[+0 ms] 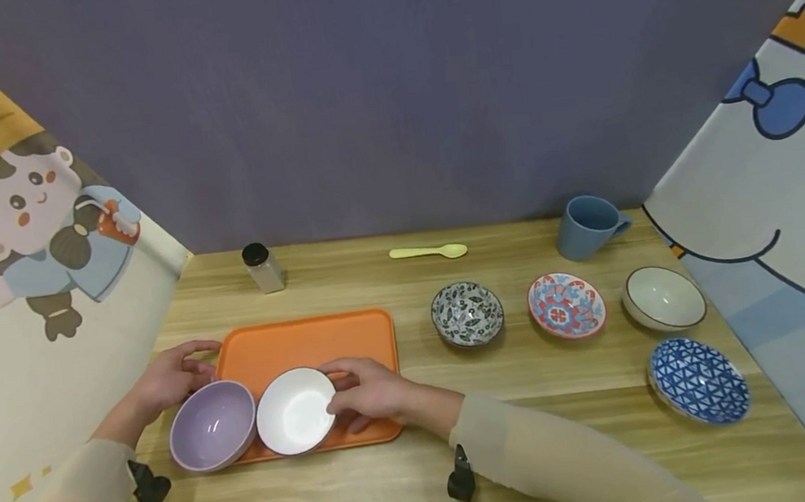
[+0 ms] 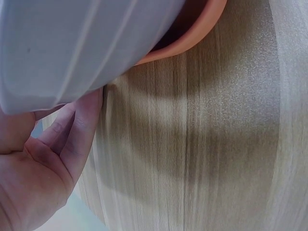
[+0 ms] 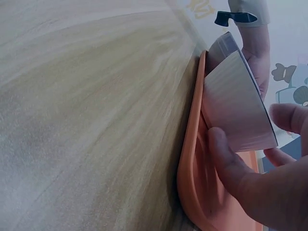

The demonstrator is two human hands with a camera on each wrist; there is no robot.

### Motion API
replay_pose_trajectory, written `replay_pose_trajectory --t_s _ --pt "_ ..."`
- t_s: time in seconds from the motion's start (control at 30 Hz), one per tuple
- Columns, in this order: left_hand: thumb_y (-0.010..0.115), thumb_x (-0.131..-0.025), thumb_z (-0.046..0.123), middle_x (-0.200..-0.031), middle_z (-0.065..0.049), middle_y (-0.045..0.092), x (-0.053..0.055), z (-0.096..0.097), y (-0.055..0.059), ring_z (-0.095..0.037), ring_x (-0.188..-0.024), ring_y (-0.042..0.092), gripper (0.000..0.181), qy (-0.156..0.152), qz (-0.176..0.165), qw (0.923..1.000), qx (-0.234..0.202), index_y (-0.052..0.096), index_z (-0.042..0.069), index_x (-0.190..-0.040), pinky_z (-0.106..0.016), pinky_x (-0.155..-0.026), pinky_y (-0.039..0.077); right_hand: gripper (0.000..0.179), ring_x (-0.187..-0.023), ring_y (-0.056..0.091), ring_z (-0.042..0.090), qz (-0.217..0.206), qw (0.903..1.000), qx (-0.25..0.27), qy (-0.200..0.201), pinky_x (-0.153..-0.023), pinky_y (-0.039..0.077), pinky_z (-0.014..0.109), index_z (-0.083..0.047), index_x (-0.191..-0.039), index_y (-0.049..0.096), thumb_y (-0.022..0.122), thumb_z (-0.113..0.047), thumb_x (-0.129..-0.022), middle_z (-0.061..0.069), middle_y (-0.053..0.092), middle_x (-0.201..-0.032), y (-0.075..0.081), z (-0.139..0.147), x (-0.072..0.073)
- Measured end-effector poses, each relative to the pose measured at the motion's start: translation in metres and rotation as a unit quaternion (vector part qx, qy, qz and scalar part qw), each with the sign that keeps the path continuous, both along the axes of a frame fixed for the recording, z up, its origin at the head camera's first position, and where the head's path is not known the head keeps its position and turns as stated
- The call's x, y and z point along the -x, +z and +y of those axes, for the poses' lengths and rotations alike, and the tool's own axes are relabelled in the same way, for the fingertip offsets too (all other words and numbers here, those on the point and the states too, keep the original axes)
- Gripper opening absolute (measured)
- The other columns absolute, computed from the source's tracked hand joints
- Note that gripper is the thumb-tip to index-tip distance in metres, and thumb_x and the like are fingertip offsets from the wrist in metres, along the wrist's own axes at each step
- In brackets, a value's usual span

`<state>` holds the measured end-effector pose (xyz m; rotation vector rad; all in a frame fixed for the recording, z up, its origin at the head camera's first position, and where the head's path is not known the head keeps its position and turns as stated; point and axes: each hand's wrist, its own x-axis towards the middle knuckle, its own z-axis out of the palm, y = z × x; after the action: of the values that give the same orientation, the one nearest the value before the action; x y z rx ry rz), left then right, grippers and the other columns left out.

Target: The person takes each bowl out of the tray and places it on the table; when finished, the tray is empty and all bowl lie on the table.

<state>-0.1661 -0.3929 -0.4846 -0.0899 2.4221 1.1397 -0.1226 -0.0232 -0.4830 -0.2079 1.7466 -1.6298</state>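
Note:
A purple bowl (image 1: 212,428) overlaps the left edge of an orange tray (image 1: 309,342). My left hand (image 1: 169,379) holds it at its far left side, the bowl hiding some fingertips. In the left wrist view, the fingers of my left hand (image 2: 53,154) reach behind the ribbed outside of the bowl (image 2: 82,43). Beside it on the right, a white bowl (image 1: 294,414) with a dark rim is over the tray's front part. My right hand (image 1: 369,389) grips its right side. The right wrist view shows fingers (image 3: 226,154) spread about the white bowl (image 3: 236,101).
A shaker with a black lid (image 1: 264,269), a yellow spoon (image 1: 428,252) and a blue mug (image 1: 587,227) line the back. On the right are a black-patterned bowl (image 1: 467,314), a red-and-blue dish (image 1: 566,305), a cream bowl (image 1: 663,298) and a blue-patterned bowl (image 1: 699,381).

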Motion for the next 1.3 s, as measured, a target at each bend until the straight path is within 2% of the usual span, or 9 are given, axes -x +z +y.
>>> replay_pose_trajectory --t_s 0.3,0.53,0.63,0.83,0.93,1.17,1.3 --pt "0.057 -0.096 -0.006 -0.106 -0.020 0.070 -0.0003 0.0013 0.0017 -0.022 -0.085 0.067 0.057 -0.002 0.002 1.0000 0.003 0.039 -0.006 -0.150 -0.034 -0.068 0.059 0.059 -0.086 0.073 0.018 -0.011 0.9998 0.013 -0.004 -0.065 0.060 0.040 -0.022 -0.140 0.061 0.078 -0.011 -0.085 0.007 0.071 -0.125 0.0025 0.0002 -0.0007" --pt "0.058 -0.096 -0.005 -0.108 -0.023 0.069 0.0012 0.0028 0.0012 -0.023 -0.086 0.068 0.057 -0.009 0.008 0.9999 0.010 0.041 -0.005 -0.150 -0.033 -0.070 0.060 0.056 -0.081 0.073 0.022 -0.032 0.9994 0.008 -0.009 -0.059 0.058 0.034 -0.023 -0.137 0.061 0.077 -0.009 -0.084 0.007 0.076 -0.092 0.0029 0.0004 -0.0032" --pt "0.060 -0.095 -0.004 -0.108 -0.023 0.070 0.0018 0.0041 0.0016 -0.023 -0.087 0.068 0.056 -0.015 0.012 0.9997 0.014 0.042 -0.005 -0.149 -0.033 -0.070 0.059 0.056 -0.079 0.073 0.023 -0.045 0.9989 0.012 -0.006 -0.057 0.058 0.033 -0.023 -0.138 0.060 0.075 -0.007 -0.086 0.008 0.076 -0.087 0.0018 -0.0002 -0.0050" --pt "0.061 -0.095 -0.002 -0.107 -0.022 0.070 0.0026 0.0051 0.0015 -0.022 -0.088 0.068 0.057 -0.021 0.012 0.9996 0.017 0.043 -0.004 -0.148 -0.032 -0.070 0.059 0.057 -0.081 0.075 0.027 -0.050 0.9987 0.006 -0.010 -0.058 0.061 0.037 -0.024 -0.141 0.059 0.071 -0.007 -0.088 0.010 0.075 -0.085 0.0020 -0.0008 -0.0066" --pt "0.062 -0.094 -0.002 -0.103 -0.021 0.072 0.0029 0.0040 -0.0005 -0.020 -0.085 0.069 0.056 -0.029 0.024 0.9993 0.005 0.044 -0.007 -0.147 -0.032 -0.067 0.058 0.055 -0.081 0.075 0.030 -0.049 0.9987 -0.003 -0.014 -0.059 0.061 0.038 -0.025 -0.139 0.061 0.071 -0.007 -0.088 0.012 0.076 -0.085 0.0022 -0.0012 -0.0063" --pt "0.063 -0.094 -0.002 -0.093 -0.013 0.074 0.0054 0.0019 -0.0034 -0.018 -0.077 0.069 0.054 -0.037 0.036 0.9987 -0.006 0.046 -0.008 -0.145 -0.031 -0.062 0.057 0.052 -0.072 0.074 0.032 -0.051 0.9986 -0.014 -0.012 -0.060 0.062 0.045 -0.029 -0.137 0.062 0.070 -0.011 -0.089 0.027 0.071 -0.086 0.0018 -0.0013 -0.0057" --pt "0.062 -0.094 -0.002 -0.092 -0.012 0.073 0.0054 0.0043 -0.0007 -0.019 -0.077 0.068 0.054 -0.039 0.035 0.9986 0.004 0.046 -0.008 -0.145 -0.031 -0.061 0.057 0.054 -0.072 0.074 0.030 -0.053 0.9985 -0.001 -0.015 -0.062 0.062 0.045 -0.027 -0.139 0.061 0.068 -0.010 -0.088 0.027 0.070 -0.086 -0.0001 -0.0022 -0.0053"
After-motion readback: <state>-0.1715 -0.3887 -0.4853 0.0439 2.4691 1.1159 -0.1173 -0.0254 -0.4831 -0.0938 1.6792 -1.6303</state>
